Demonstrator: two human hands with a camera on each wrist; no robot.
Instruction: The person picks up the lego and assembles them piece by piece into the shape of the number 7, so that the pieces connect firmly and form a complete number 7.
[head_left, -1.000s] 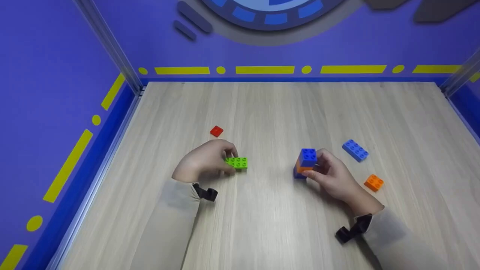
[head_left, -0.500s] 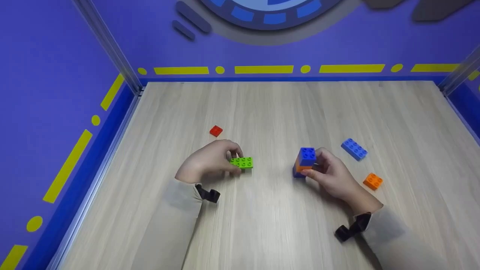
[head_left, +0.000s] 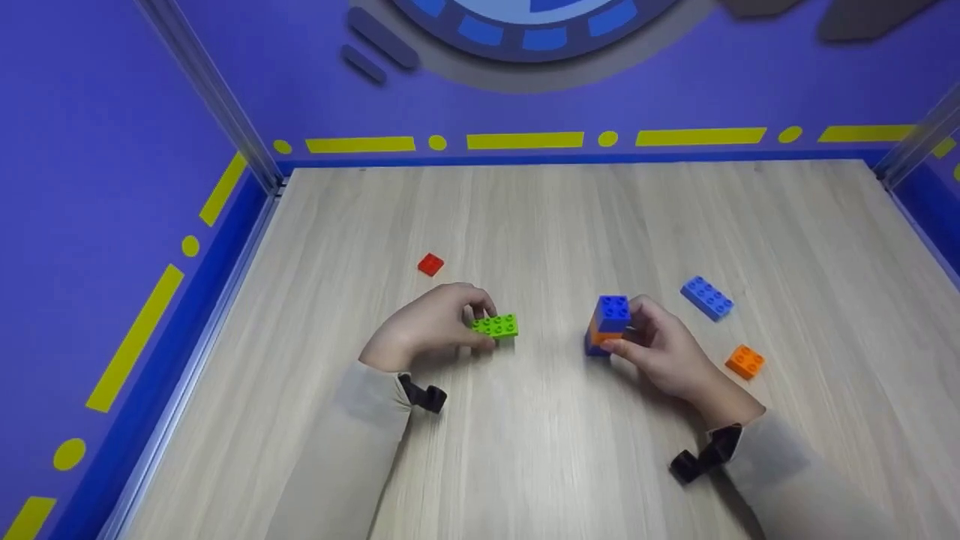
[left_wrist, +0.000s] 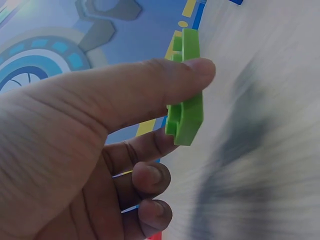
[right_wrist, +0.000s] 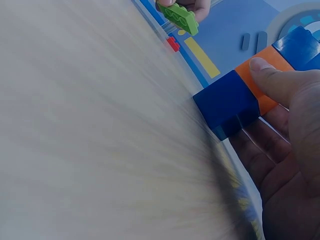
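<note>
My left hand pinches a green building brick between thumb and fingers. In the left wrist view the green brick is seen edge-on, clear of the table, with its shadow on the wood. To the right, my right hand grips a small tower of blue, orange and blue bricks. The right wrist view has the thumb on the tower's orange brick, and the lower blue brick close to the tabletop. That view also shows the hollow underside of the green brick.
A thin red brick lies beyond my left hand. Right of the tower are a lighter blue eight-stud brick and an orange brick. Blue walls border the wooden table at the back and sides.
My left hand has moved to the right with the green brick, closer to the tower. The right hand and its tower have stayed nearly in place.
</note>
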